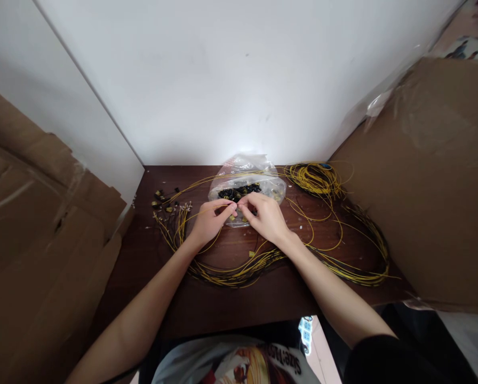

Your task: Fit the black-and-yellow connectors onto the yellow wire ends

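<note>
Fingertips of the left hand (210,218) and right hand (265,216) pinch one tiny part (238,205), too small to identify, at centre frame, just before a plastic bag (247,173) of black pieces. It might slip into the tangled yellow wires (239,274) looped around; forearms could snag loops. Below lies a dark wooden table (223,309), cardboard (31,240) at both sides, white wall (223,80) behind.
</note>
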`<state>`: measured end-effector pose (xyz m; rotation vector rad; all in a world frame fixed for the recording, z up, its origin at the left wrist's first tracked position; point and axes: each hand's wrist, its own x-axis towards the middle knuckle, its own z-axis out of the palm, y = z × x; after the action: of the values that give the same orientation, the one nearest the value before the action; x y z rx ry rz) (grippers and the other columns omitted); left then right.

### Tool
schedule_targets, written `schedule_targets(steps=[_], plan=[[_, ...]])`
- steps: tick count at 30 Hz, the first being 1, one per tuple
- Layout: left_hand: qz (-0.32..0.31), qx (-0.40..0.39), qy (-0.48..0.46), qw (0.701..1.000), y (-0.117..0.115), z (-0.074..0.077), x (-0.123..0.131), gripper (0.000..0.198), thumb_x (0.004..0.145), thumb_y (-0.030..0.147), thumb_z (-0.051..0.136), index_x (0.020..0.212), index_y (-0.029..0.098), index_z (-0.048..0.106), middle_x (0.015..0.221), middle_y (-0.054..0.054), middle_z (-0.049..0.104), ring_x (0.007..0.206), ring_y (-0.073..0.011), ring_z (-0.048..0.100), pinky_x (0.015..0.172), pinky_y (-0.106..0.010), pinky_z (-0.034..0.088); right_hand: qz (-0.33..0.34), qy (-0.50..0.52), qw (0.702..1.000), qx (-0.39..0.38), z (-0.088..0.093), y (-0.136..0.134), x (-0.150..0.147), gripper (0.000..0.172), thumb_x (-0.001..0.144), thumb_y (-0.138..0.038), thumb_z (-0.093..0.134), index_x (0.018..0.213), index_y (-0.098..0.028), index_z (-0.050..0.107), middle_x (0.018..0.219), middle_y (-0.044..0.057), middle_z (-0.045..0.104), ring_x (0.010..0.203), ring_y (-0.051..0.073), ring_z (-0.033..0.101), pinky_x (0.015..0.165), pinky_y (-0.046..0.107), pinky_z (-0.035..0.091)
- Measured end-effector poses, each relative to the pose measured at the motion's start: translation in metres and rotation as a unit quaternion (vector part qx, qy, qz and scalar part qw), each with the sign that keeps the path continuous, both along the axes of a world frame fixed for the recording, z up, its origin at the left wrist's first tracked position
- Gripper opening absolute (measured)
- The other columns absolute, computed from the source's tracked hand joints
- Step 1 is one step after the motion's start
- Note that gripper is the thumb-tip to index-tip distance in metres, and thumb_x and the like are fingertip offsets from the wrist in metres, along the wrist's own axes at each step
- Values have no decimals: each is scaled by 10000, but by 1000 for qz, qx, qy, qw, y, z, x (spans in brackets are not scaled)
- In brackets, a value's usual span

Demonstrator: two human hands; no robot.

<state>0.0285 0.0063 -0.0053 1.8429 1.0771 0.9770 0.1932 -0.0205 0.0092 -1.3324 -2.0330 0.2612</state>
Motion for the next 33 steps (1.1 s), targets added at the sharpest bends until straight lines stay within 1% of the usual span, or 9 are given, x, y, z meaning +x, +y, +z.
schedule_targets(steps=[5, 14, 25, 33], plan=[[-5, 0, 6, 1000, 0, 0, 0, 259, 829, 340, 509, 768, 148, 672, 713, -26, 688, 510, -93, 519, 502, -198, 412, 1, -4, 1000, 0, 0, 0, 0, 140, 863, -207, 475, 825, -178, 606, 763, 19, 602, 707, 134, 527, 655, 239, 385], [-7, 4, 11, 1000, 2, -2, -1, 236, 829, 316, 507, 800, 150, 671, 709, -26, 691, 522, -101, 536, 518, -200, 427, 2, -7, 1000, 0, 2, -1, 0, 149, 866, -210, 472, 812, -173, 607, 759, 22, 597, 706, 131, 526, 650, 235, 382], [-8, 8, 8, 1000, 2, -3, 0, 218, 822, 298, 509, 822, 151, 671, 704, -28, 691, 508, -101, 531, 502, -200, 420, 5, -1, 1000, -3, 1, -1, 0, 146, 862, -204, 473, 804, -171, 603, 761, 23, 598, 701, 129, 527, 644, 232, 381], [-5, 12, 10, 1000, 2, -4, -1, 220, 820, 296, 511, 793, 159, 681, 685, -26, 688, 529, -110, 549, 504, -202, 429, 11, 3, 1000, -11, -1, -1, 0, 153, 869, -205, 464, 820, -175, 606, 767, 20, 606, 683, 124, 540, 637, 228, 389]])
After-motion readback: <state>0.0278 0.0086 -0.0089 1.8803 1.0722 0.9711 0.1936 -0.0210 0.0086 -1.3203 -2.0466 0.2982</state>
